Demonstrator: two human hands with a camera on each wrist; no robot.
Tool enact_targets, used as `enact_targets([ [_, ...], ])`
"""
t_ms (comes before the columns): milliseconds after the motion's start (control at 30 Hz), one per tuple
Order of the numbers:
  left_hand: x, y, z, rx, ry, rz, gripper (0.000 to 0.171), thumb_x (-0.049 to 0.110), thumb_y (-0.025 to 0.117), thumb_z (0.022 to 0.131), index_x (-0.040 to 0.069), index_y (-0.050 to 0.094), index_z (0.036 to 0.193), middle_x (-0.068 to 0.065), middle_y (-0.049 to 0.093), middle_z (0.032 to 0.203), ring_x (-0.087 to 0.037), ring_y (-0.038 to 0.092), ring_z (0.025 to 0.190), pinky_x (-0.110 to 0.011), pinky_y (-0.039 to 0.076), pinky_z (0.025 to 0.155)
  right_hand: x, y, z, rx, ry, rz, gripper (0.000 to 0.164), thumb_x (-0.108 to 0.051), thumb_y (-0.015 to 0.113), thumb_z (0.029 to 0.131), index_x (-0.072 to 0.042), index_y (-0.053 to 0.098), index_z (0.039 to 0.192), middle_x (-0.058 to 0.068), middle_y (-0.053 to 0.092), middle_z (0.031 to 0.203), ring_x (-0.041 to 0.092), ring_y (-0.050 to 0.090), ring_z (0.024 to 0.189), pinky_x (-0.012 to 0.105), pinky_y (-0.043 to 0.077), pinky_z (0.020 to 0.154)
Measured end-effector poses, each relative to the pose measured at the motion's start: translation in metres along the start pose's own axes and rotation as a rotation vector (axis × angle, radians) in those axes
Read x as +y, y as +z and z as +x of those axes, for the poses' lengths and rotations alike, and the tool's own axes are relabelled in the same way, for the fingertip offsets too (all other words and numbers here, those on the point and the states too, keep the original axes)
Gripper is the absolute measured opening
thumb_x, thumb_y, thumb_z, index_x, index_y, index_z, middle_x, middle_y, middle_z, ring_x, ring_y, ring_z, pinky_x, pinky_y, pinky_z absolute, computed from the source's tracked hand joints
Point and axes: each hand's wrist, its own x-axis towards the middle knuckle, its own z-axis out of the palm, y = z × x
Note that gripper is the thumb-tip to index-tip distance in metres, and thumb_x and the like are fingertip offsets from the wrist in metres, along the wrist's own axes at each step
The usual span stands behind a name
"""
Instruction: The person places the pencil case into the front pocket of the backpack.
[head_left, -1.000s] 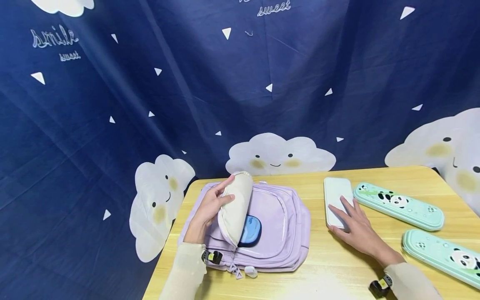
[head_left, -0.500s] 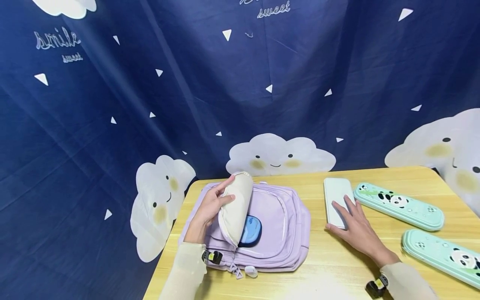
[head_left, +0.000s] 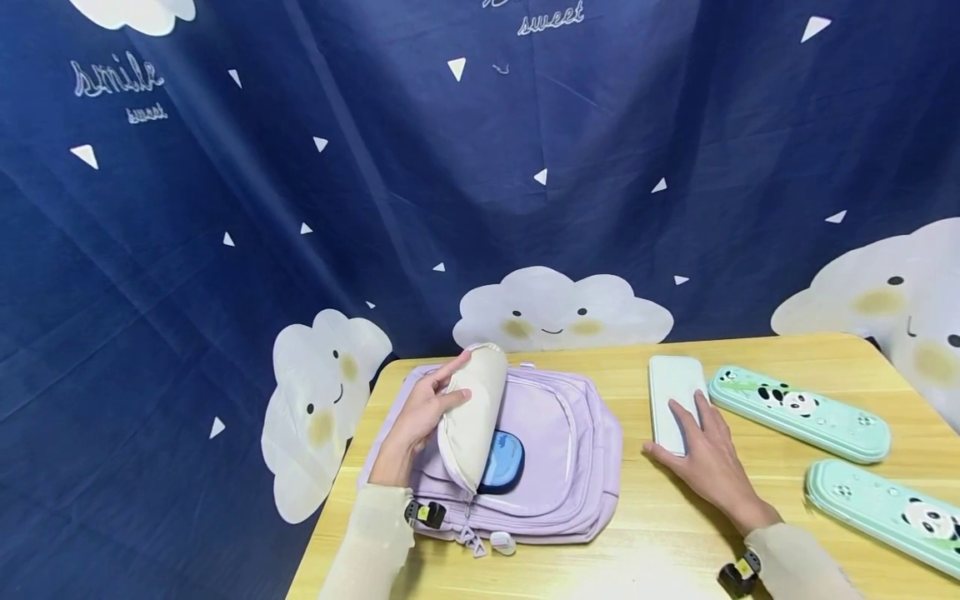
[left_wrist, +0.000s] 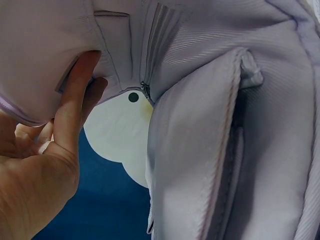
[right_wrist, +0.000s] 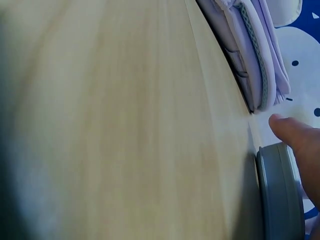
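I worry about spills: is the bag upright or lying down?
Lying down: the head view shows the bag flat on the table, broad face up.

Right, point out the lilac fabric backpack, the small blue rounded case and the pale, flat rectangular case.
Lilac fabric backpack (head_left: 546,433): head view, on its front panel.
Small blue rounded case (head_left: 505,461): head view, on its visible face.
Pale, flat rectangular case (head_left: 675,380): head view, on its top face.

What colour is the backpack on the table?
The backpack is pale lilac, clearest in the head view.
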Motion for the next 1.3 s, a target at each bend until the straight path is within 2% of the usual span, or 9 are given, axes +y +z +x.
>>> enact_targets([
  [133, 0.0, 0.001, 0.0, 0.001, 0.005, 0.0, 0.067, -0.002, 0.067, 0.1, 0.011, 0.051, 0.163, 0.002, 0.043, 0.174, -0.021, 0.02, 0.167, -0.041, 0.022, 0.135, -0.004, -0.001, 0.001, -0.008, 0.03, -0.004, 0.094, -0.05, 0.083, 0.092, 0.004, 0.044, 0.159, 0.044, 0.01, 0.172, 0.07, 0.019, 0.152, 0.088, 0.025, 0.114],
  [267, 0.0, 0.0, -0.001, 0.008, 0.007, 0.007, 0.067, -0.002, 0.068, 0.099, 0.011, 0.051, 0.163, 0.003, 0.044, 0.174, -0.023, 0.019, 0.168, -0.042, 0.019, 0.136, -0.005, -0.001, 0.001, 0.003, 0.028, -0.005, 0.09, -0.043, 0.084, 0.091, 0.006, 0.046, 0.156, 0.047, 0.012, 0.17, 0.072, 0.022, 0.149, 0.087, 0.027, 0.114],
  [567, -0.001, -0.001, -0.001, 0.005, 0.013, 0.017, 0.067, -0.001, 0.068, 0.1, 0.011, 0.051, 0.163, 0.003, 0.044, 0.173, -0.026, 0.016, 0.169, -0.043, 0.017, 0.137, 0.002, -0.001, -0.004, 0.089, -0.091, -0.007, 0.081, -0.03, 0.086, 0.084, 0.007, 0.055, 0.149, 0.045, 0.03, 0.164, 0.071, 0.031, 0.142, 0.081, 0.028, 0.113],
  [800, -0.002, -0.001, -0.001, 0.007, 0.019, 0.017, 0.067, -0.001, 0.068, 0.1, 0.011, 0.051, 0.163, 0.003, 0.045, 0.173, -0.028, 0.014, 0.17, -0.044, 0.013, 0.138, 0.006, -0.002, -0.003, 0.114, -0.116, -0.037, 0.08, -0.031, 0.085, 0.083, 0.008, 0.059, 0.147, 0.042, 0.038, 0.162, 0.068, 0.035, 0.141, 0.079, 0.03, 0.112],
  [1100, -0.002, 0.0, 0.0, 0.011, 0.0, -0.002, 0.067, -0.002, 0.068, 0.099, 0.011, 0.051, 0.163, 0.004, 0.045, 0.173, -0.019, 0.023, 0.166, -0.04, 0.022, 0.136, 0.004, -0.009, -0.005, 0.116, -0.112, -0.041, 0.08, -0.031, 0.085, 0.082, 0.007, 0.06, 0.147, 0.038, 0.039, 0.163, 0.066, 0.036, 0.141, 0.075, 0.031, 0.112],
  [1300, -0.001, 0.0, 0.001, 0.01, -0.007, -0.01, 0.067, -0.002, 0.068, 0.099, 0.011, 0.051, 0.163, 0.005, 0.045, 0.173, -0.017, 0.022, 0.166, -0.039, 0.022, 0.135, 0.0, -0.017, -0.004, 0.136, -0.142, -0.038, 0.079, -0.031, 0.086, 0.08, 0.006, 0.062, 0.146, 0.038, 0.042, 0.162, 0.066, 0.038, 0.14, 0.076, 0.032, 0.111],
])
